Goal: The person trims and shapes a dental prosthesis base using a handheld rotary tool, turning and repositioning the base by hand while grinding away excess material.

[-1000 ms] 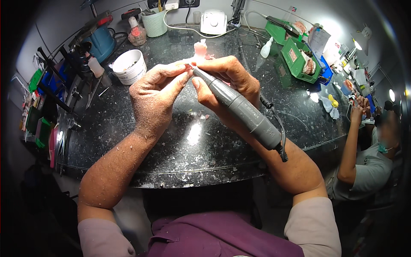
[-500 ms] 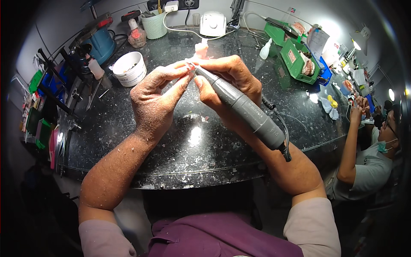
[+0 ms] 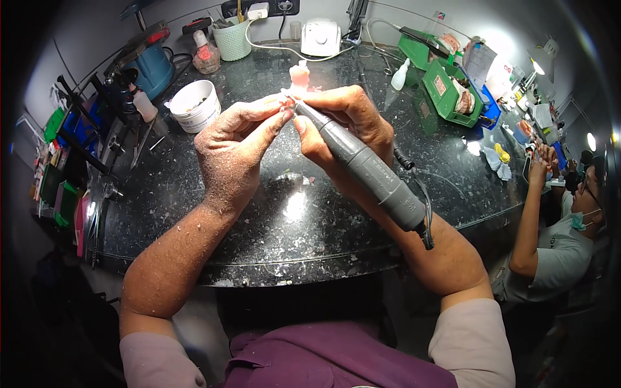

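My right hand (image 3: 356,113) wraps round a dark grey rotary handpiece (image 3: 362,161), held slantwise with its cable end toward my right forearm. Its tip meets a small pale pink piece (image 3: 286,101) pinched between the thumb and fingers of my left hand (image 3: 229,145). The fingers cover most of that piece, so its full shape is hidden. Pale dust coats the left hand and wrist. Just beyond my fingertips stands a brightly lit pink lump (image 3: 299,75); what it is, I cannot tell.
A white tub (image 3: 195,113) stands to the left, near a blue machine (image 3: 154,71). At the back are a tool cup (image 3: 231,40) and a white control box (image 3: 321,37). Green boxes (image 3: 446,90) with dental models lie right. A masked person (image 3: 550,246) works at far right.
The handpiece's rear end has swung slightly down and left, and its tip has shifted a little on the piece. Both hands have moved slightly left, keeping their grips.
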{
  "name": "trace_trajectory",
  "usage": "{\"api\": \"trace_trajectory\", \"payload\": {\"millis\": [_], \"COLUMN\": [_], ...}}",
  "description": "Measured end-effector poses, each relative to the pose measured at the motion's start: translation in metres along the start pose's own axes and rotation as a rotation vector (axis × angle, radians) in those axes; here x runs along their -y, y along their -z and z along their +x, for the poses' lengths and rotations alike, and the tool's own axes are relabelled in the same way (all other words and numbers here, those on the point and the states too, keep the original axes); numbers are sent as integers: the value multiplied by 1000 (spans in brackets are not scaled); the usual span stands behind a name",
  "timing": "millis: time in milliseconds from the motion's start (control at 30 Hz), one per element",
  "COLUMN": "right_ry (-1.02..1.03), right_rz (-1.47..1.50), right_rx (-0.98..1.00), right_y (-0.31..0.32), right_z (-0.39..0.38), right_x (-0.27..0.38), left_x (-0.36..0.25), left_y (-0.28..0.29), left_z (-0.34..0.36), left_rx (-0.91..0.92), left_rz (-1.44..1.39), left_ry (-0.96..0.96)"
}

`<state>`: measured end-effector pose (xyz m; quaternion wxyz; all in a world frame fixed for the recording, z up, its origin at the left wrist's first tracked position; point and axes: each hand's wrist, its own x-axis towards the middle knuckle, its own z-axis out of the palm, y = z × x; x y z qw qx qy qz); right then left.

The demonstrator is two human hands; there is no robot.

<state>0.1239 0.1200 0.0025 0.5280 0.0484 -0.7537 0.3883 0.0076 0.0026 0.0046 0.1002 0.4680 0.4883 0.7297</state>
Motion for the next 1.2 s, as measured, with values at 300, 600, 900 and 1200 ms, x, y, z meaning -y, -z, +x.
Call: {"api": "trace_trajectory", "payload": {"millis": [300,600,900,1200], "right_ry": [68,80,152,56], "right_rz": [-47,-125,-158,-65], "right_rx": [27,27,12,4], "right_y": [-1,0,-1,-2], "right_z": [-1,0,2,0], "right_x": [-3,2,5,1], "left_x": [0,0,1,2], "left_y": [1,0,1,0], "left_z": [-1,-1,0,-1], "left_rx": [-30,-50,-30,-18], "left_rz": [-18,-36,-30,-53], "left_ry": [28,49,24,5]}}
